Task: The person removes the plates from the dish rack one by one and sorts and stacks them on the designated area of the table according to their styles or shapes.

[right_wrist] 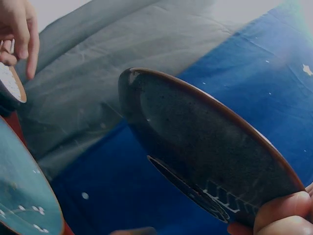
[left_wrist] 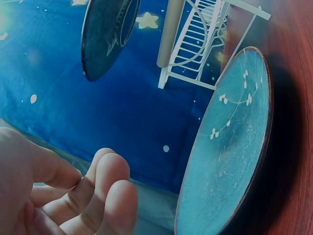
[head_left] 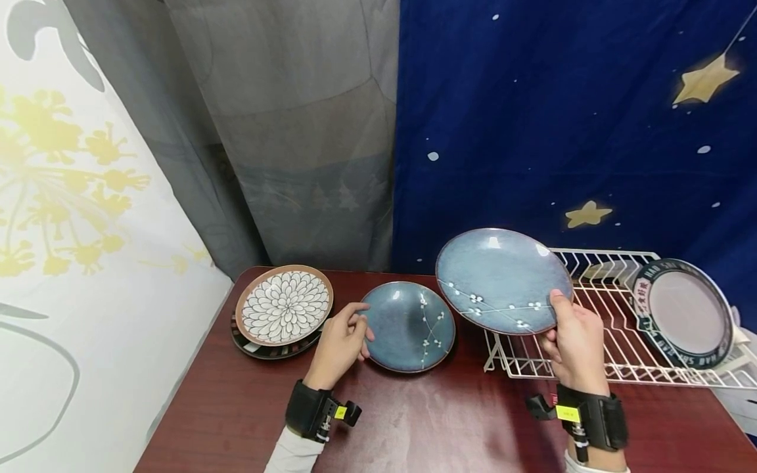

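My right hand (head_left: pixel 576 338) pinches the right edge of a blue plate (head_left: pixel 503 279) with white blossom sprigs, thumb on its top face. That plate is held up in the air, tilted, and its dark underside with a foot ring shows in the right wrist view. A second, matching blue plate (head_left: pixel 408 328) lies on the table at the middle. Just left of its rim hovers my left hand (head_left: pixel 343 335), fingers loosely bent and holding nothing; the left wrist view shows a gap between the fingertips (left_wrist: pixel 117 196) and that plate.
A white wire dish rack (head_left: pixel 615 315) stands at the right, with a dark-rimmed plate (head_left: pixel 686 312) leaning in it. At the left, a brown-rimmed plate with a petal pattern (head_left: pixel 286 305) sits on a darker plate (head_left: pixel 266 351). Curtains hang behind the table (head_left: pixel 378 420).
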Available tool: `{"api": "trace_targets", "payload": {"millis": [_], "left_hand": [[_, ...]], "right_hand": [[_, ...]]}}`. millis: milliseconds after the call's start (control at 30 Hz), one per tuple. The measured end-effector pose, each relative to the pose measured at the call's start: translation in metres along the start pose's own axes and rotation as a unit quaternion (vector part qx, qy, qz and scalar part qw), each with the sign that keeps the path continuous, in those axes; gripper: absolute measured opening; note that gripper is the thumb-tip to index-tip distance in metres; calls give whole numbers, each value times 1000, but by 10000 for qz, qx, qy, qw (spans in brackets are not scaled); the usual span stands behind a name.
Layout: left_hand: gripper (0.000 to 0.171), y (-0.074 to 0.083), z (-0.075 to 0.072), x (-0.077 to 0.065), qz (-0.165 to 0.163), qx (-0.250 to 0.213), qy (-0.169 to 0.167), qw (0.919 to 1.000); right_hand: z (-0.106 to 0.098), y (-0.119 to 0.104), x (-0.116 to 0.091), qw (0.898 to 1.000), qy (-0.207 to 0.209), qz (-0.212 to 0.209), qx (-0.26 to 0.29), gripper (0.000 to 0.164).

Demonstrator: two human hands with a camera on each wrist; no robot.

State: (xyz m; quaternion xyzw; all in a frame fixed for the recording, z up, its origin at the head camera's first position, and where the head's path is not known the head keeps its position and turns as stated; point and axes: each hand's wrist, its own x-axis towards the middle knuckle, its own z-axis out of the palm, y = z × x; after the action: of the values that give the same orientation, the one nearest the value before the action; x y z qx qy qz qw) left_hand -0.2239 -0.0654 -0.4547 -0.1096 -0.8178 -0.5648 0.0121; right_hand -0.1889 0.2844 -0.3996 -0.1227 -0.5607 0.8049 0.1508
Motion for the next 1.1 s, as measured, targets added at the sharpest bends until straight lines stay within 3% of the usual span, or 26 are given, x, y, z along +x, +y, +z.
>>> {"api": "trace_targets", "payload": {"millis": [367,533,700,833,1100], "left_hand": [[24,7,2,2,285,-273,164,9991],[31,30,0,-6,492,-705,-10,9963],[37,42,2,-11,556,-1171,-248,9913],[39,45,7,-13,381,-1509,-375,9871],[39,49,8,-13,276,-2320,-563,9707]], "right_hand": [[15,11,-5,9991,-404,133,-68,31],[24,17,-9,9984,-477,230,-220,33],[36,23,-14,9972,-553,351,-372,35],[44,28,-18,9955,-633,455,-542,38],[55,40,-22,9923,-716,639,-785,45]]}}
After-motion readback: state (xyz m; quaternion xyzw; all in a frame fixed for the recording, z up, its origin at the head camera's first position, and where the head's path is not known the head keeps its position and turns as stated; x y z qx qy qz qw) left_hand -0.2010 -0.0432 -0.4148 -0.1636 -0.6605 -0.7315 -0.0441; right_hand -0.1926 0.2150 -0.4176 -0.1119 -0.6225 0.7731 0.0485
